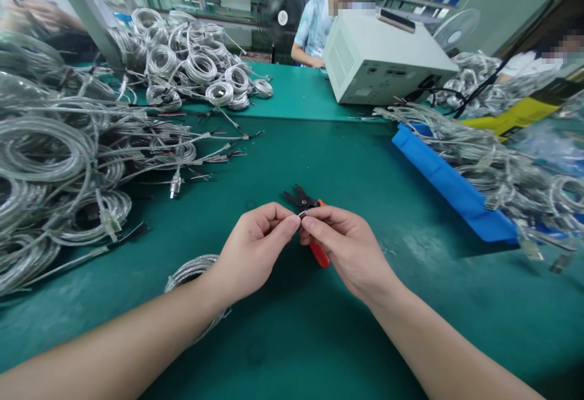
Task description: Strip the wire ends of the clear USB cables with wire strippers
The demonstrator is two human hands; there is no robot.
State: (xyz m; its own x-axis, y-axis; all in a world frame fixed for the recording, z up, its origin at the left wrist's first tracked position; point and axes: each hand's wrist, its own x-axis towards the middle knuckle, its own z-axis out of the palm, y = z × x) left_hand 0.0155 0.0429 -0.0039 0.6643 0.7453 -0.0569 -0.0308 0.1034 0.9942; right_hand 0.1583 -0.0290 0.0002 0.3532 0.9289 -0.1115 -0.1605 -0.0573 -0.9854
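My left hand (255, 251) and my right hand (353, 248) meet at the middle of the green table, each closed in a pinch. Between their fingertips are the thin wire ends (302, 214) of a cable, mostly hidden by the fingers. Wire strippers (321, 256) with orange-red handles and black jaws lie on the table just beyond and partly behind my right hand. A coiled clear-sheathed cable (189, 269) rests under my left wrist and forearm, which cover part of it.
Heaped coiled cables (43, 150) with bare wire ends fill the left side. Another pile (201, 66) lies behind. A blue tray (449, 184) overflowing with cables stands right, near a yellow-and-black object (515, 117). A grey boxy machine (387, 53) and a person (312, 28) are across the table.
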